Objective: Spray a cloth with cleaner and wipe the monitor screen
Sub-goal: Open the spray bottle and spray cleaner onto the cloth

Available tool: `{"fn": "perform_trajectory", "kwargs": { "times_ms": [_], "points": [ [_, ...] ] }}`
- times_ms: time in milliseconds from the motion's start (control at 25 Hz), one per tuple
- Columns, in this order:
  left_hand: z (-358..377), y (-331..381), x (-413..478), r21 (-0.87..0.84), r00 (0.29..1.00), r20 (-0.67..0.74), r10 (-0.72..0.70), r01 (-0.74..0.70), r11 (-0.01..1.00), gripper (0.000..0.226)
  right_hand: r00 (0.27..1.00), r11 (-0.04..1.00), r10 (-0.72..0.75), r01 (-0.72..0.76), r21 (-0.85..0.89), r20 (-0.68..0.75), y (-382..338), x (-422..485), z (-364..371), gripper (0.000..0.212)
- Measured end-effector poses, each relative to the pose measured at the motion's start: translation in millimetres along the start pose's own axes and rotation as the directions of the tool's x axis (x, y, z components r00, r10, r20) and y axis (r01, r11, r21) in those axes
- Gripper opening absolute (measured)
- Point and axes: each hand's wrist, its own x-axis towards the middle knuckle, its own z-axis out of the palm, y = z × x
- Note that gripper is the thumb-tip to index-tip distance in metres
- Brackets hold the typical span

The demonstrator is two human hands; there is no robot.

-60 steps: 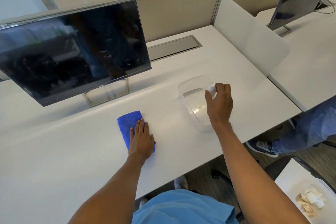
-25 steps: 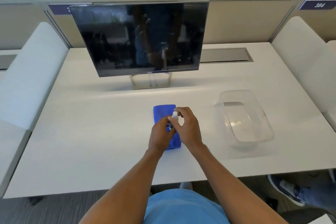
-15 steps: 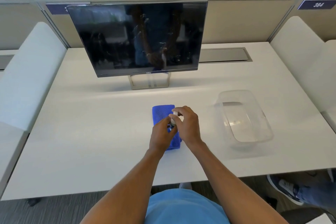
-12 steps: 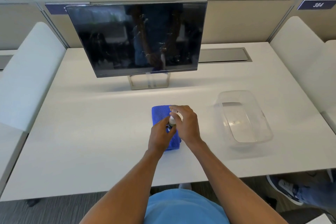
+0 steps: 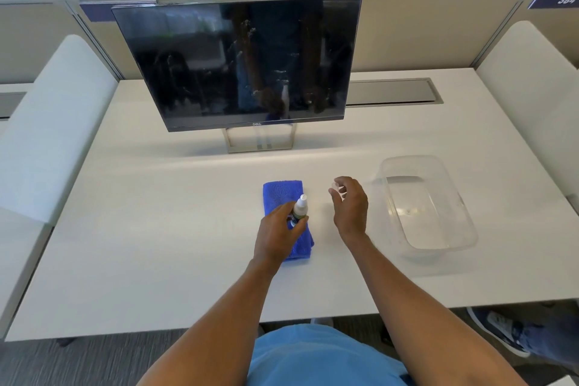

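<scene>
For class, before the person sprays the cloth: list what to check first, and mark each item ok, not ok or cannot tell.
1. Cap off the spray bottle: ok, white nozzle bare; small clear cap in the right hand.
2. Left hand grips the bottle: ok.
3. Blue cloth flat under the bottle: ok.
4. Nozzle aimed at the cloth: cannot tell.
5. Monitor needs wiping: ok, specks visible.

Blue cloth (image 5: 283, 197), white-capped spray btl (image 5: 300, 207), black monitor (image 5: 241, 63), white desk (image 5: 156, 229), clear tub (image 5: 438, 247).
</scene>
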Motion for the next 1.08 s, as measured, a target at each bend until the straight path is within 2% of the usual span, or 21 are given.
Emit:
{"fn": "perform_trajectory", "kwargs": {
  "times_ms": [280, 520, 600, 720, 840, 960, 1080],
  "points": [
    [2, 1, 2, 0.026, 1.0, -0.018, -0.008, 0.009, 1.0, 0.019, 0.986, 0.992, 0.095, -0.083, -0.093, 0.138, 28, 22, 0, 0.028],
    [3, 3, 0, 0.022, 0.999, -0.039, -0.022, 0.023, 0.999, 0.02, 0.98, 0.989, 0.097, -0.076, -0.123, 0.172, 41, 23, 1, 0.038],
    [5, 4, -1, 0.029, 0.999, -0.036, -0.024, 0.025, 0.999, 0.02, 0.994, 0.991, 0.052, -0.04, -0.128, 0.097, 38, 14, -1, 0.044],
    [6, 7, -2, 0.035, 0.999, -0.044, -0.018, 0.02, 0.999, 0.02, 0.986, 0.985, -0.168, 0.166, -0.049, -0.022, 27, -14, -1, 0.043],
    [7, 11, -3, 0.038, 0.999, -0.038, -0.028, 0.029, 0.999, 0.018, 0.955, 0.957, -0.285, 0.279, 0.085, 0.076, 10, -48, 2, 0.05],
    [6, 13, -5, 0.013, 0.999, -0.035, -0.032, 0.033, 0.999, 0.014, 0.931, 0.952, -0.293, 0.264, 0.154, 0.216, -8, -66, 4, 0.057],
    [6, 13, -8, 0.019, 0.998, -0.039, -0.039, 0.04, 0.999, 0.016, 0.945, 0.962, -0.231, 0.185, 0.201, 0.233, -18, -68, 3, 0.055]
  ]
}}
